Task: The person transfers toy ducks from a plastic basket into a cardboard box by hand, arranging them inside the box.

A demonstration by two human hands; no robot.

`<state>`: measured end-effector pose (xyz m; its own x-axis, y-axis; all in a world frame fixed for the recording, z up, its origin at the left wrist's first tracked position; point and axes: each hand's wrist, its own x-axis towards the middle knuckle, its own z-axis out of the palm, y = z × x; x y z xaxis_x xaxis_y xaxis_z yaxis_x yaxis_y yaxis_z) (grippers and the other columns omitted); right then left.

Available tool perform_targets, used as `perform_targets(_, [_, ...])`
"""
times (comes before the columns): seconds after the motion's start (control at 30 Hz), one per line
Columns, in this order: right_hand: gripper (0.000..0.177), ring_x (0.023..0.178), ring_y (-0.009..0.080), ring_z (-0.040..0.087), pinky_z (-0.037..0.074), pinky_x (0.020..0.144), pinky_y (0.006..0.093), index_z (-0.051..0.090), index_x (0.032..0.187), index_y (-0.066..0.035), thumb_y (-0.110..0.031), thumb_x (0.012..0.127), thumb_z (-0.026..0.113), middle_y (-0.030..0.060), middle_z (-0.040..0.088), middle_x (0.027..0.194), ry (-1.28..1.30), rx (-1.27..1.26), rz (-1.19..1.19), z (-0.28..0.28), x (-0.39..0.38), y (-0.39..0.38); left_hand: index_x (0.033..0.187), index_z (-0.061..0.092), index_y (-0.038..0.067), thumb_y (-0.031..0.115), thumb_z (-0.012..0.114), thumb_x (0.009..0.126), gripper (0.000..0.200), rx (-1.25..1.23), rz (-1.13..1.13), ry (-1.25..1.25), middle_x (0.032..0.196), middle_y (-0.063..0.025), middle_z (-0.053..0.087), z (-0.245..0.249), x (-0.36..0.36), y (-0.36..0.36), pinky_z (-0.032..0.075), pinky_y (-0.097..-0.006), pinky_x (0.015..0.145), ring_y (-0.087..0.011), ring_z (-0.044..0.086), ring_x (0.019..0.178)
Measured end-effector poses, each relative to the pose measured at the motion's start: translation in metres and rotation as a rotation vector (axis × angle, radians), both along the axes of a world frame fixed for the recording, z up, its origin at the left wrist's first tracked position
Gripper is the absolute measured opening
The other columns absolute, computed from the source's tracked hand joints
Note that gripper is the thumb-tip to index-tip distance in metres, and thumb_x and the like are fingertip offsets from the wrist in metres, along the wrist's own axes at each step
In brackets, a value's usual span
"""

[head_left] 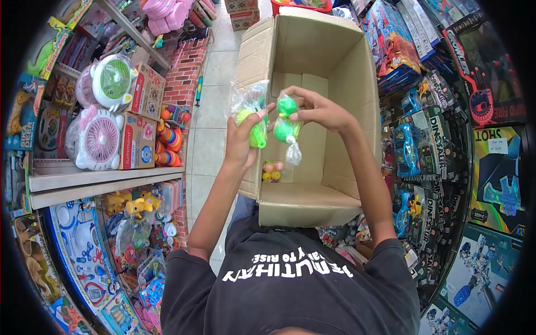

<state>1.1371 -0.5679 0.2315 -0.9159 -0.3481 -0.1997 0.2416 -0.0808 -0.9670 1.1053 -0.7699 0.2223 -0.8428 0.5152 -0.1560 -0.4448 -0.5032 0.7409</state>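
Observation:
Above the left side of an open cardboard box, my left hand is closed on a clear plastic bag with yellow-green toys. My right hand pinches a second clear bag, which holds green balls and has a knotted white end hanging down. The two bags are side by side, close together. Lower down, inside the box near its left wall, lies a small pack of pink and yellow balls. My fingers partly cover both held bags.
Shelves at the left hold a green-and-white fan, a pink-and-white fan and brown boxes. Boxed toys line the right side. A red basket stands beyond the box, and tiled floor runs along its left.

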Motion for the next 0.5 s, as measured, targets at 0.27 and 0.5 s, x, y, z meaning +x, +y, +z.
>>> perform_targets(0.27, [0.044, 0.091, 0.0152, 0.057, 0.051, 0.074, 0.0283, 0.044, 0.122, -0.01, -0.017, 0.08, 0.057, 0.0038, 0.057, 0.1, -0.329, 0.321, 0.076, -0.098, -0.023, 0.025, 0.129, 0.038, 0.004, 0.022, 0.053, 0.081, 0.053, 0.004, -0.087, -0.008, 0.125, -0.0083, 0.048, -0.016, -0.014, -0.015, 0.052, -0.0337, 0.078, -0.0258, 0.049, 0.114])
perform_targets(0.5, [0.053, 0.1, 0.0331, 0.056, 0.045, 0.085, 0.0386, 0.045, 0.125, -0.019, -0.017, 0.075, 0.061, 0.0204, 0.053, 0.115, -0.105, 1.012, 0.567, -0.271, -0.01, -0.016, 0.119, 0.043, 0.003, 0.014, 0.056, 0.08, 0.042, 0.081, -0.067, -0.089, 0.108, -0.0111, 0.054, -0.012, -0.014, -0.011, 0.053, -0.0354, 0.072, -0.0254, 0.054, 0.107])
